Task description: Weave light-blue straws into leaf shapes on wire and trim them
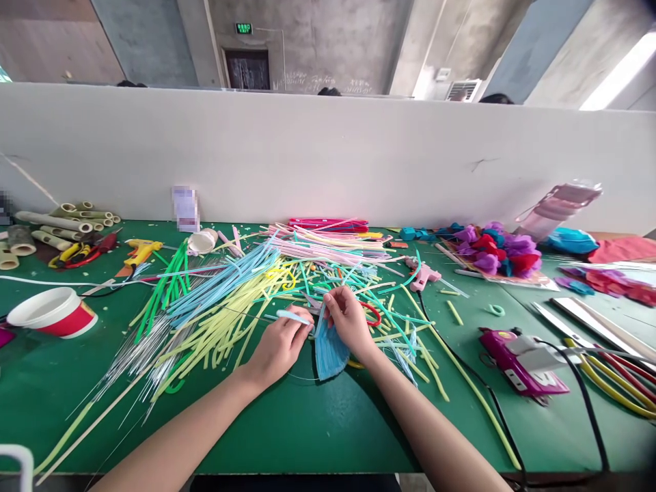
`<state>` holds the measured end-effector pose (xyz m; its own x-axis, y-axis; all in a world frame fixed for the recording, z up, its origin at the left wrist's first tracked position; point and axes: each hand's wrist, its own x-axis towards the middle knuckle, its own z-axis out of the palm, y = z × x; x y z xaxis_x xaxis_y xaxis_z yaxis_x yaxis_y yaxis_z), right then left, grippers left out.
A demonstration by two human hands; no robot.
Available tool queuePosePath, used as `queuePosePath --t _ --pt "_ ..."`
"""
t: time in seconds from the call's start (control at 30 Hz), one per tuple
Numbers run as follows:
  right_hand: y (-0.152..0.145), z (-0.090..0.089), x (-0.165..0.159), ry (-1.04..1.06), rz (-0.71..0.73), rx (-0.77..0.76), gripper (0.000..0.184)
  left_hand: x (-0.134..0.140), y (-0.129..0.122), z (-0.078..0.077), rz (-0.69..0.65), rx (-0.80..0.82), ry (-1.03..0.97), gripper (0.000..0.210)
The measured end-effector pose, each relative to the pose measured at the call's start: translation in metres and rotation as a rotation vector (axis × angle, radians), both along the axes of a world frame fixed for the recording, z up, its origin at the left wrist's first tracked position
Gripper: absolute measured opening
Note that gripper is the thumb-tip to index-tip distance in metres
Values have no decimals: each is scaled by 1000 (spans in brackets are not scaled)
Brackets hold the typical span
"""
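Pale-blue slender rod: held in the left hand, thumb and fingers being closed on it. Blue pleated fan-shaped piece: pinched near its narrow upper end by the right hand, fingertips pressed together; its wide end is pointed toward the near edge of the green tabletop, between and just below the hands. Left of the hands: a bundle of pale-yellow fuzzy stems, a bundle of light-blue fuzzy stems laid beside it, and bare silvery wires spread outward. Farther left: a red-and-white paper cup. Right: a pink glue gun and a magenta power block, into which a white plug is fitted.
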<state>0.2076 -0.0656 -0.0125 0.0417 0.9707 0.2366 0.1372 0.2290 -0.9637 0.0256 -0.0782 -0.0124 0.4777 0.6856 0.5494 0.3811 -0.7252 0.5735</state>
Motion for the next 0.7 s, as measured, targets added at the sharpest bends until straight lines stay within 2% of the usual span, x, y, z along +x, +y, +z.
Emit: queuePosePath --t 0.1,0.3,0.43,0.6,0.7 --pt "1 -1 1 20 -24 -12 34 -1 -3 3 -60 13 33 17" --pt "3 0 5 -217 -182 128 33 1 -7 7 -97 29 9 14" --pt "6 -3 6 -130 -160 68 35 0 -6 4 -97 104 -34 17" --pt "8 -5 7 7 -145 -5 37 -4 -8 7 -132 139 8 19" --pt "9 -4 11 126 -157 -62 38 -6 -8 12 -148 266 59 22"
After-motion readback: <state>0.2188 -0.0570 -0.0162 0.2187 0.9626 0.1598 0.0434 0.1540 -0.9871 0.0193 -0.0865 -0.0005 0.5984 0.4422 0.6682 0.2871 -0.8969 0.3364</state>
